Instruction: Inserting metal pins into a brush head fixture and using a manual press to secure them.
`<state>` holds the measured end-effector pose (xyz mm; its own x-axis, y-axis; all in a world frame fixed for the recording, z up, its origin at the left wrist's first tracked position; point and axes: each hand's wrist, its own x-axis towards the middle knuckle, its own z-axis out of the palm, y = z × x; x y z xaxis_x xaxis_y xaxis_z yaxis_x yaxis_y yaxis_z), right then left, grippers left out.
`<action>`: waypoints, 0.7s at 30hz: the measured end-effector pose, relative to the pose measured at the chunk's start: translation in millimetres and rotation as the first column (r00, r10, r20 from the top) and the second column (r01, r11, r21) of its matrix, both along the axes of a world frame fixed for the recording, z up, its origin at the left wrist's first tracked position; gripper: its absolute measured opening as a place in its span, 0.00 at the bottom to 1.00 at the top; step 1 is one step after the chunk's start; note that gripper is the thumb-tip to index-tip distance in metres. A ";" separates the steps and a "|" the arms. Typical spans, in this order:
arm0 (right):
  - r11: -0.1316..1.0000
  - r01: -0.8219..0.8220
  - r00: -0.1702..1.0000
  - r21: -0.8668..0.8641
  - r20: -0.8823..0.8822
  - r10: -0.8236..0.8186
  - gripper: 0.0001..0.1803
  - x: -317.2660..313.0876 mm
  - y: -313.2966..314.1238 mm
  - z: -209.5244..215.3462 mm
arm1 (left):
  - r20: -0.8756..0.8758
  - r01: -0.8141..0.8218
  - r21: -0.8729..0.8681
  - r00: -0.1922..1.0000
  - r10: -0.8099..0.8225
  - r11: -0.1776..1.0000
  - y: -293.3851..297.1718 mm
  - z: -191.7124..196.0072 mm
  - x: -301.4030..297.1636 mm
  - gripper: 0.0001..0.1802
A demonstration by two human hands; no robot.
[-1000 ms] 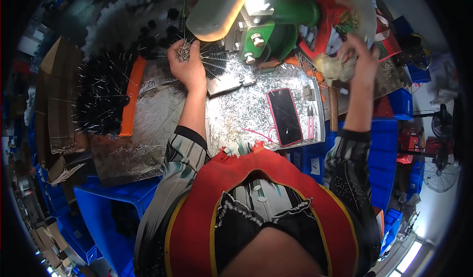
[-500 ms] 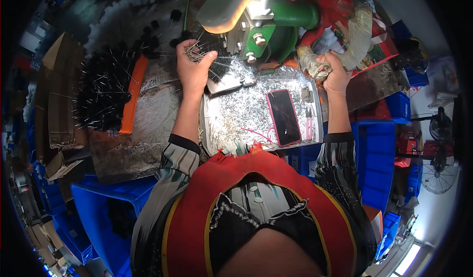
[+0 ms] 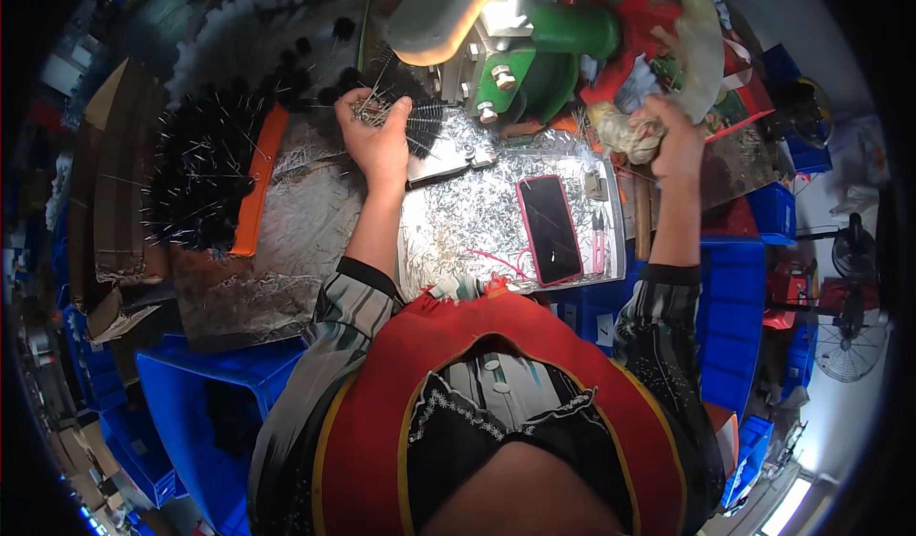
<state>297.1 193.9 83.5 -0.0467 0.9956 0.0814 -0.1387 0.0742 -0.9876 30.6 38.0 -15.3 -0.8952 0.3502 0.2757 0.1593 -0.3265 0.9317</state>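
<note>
My left hand (image 3: 378, 145) is closed around the wire stems of a bundle of small black-bristled wire brushes (image 3: 420, 121). Their bristled ends fan out to the right, beside the green machine (image 3: 506, 73) with its bolted plate. Over on the right, my right hand (image 3: 676, 145) grips the end of a curved machine handle (image 3: 626, 134) wrapped in pale, worn material; the part of the handle above the hand is smeared by motion. Between my forearms lies a shallow tray (image 3: 617, 214) strewn with shiny metal bits. A red-edged phone (image 3: 551, 231) and pink-handled snips (image 3: 598, 242) rest in it.
Left of my hand, a heap of black wire brushes (image 3: 196, 174) lies against an orange strip (image 3: 258, 188). Beyond it stands a cardboard box (image 3: 119, 174). Blue bins (image 3: 733, 298) flank me on both sides, and a fan (image 3: 847, 340) stands far right.
My right hand has moved right and slightly down with the wrapped handle, which has swung along. The left hand has shifted slightly, and its brushes now spread in a wider fan.
</note>
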 end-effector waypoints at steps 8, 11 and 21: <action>0.965 -0.263 0.954 0.013 0.151 0.258 0.10 -6.1 -1.4 84.0 | -0.118 -0.090 -0.089 0.990 0.079 0.992 8.0 8.7 3.1 0.23; 0.961 -0.169 0.983 0.219 0.111 0.147 0.11 -6.6 -1.0 36.5 | -0.133 -0.147 -0.136 0.983 0.129 0.980 2.0 6.3 1.6 0.23; 0.999 -0.029 0.999 0.018 -0.034 0.029 0.07 -2.8 -1.8 6.3 | -0.044 -0.115 -0.066 0.993 0.112 0.991 3.7 4.3 0.3 0.23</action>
